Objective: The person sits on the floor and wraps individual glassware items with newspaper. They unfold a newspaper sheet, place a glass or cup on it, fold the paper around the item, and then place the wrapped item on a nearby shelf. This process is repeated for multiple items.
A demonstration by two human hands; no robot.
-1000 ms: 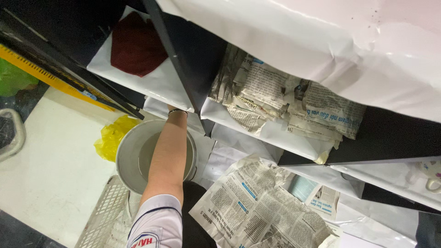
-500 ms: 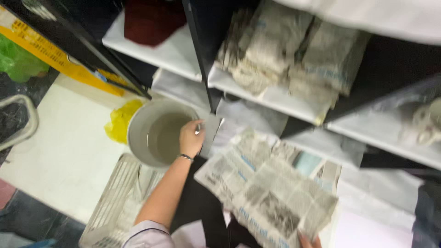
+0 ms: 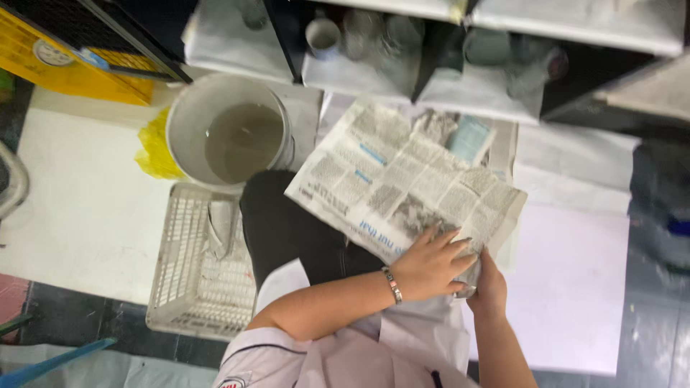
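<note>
Head view: left hand (image 3: 430, 264) spread flat on newspaper (image 3: 402, 188); right hand (image 3: 489, 282) pinching newspaper edge just beside; bucket (image 3: 228, 129) well left.

Two hands, the left hand (image 3: 430, 262) and the right hand (image 3: 489, 284), rest on one spread newspaper (image 3: 402, 187); one grey bucket (image 3: 188, 118), one white slatted basket (image 3: 190, 266), one yellow plastic bag (image 3: 154, 151), and one white cup (image 3: 323, 36) on the shelf

Newspaper (image 3: 402, 183) lies at centre, on the lap. Both hands rest on its near edge: left hand (image 3: 430, 264), right hand (image 3: 491, 282) just right of it. Bucket (image 3: 228, 133) stands far left; basket (image 3: 201, 262) lies near it. Shelves (image 3: 402, 72) stand beyond.
</note>
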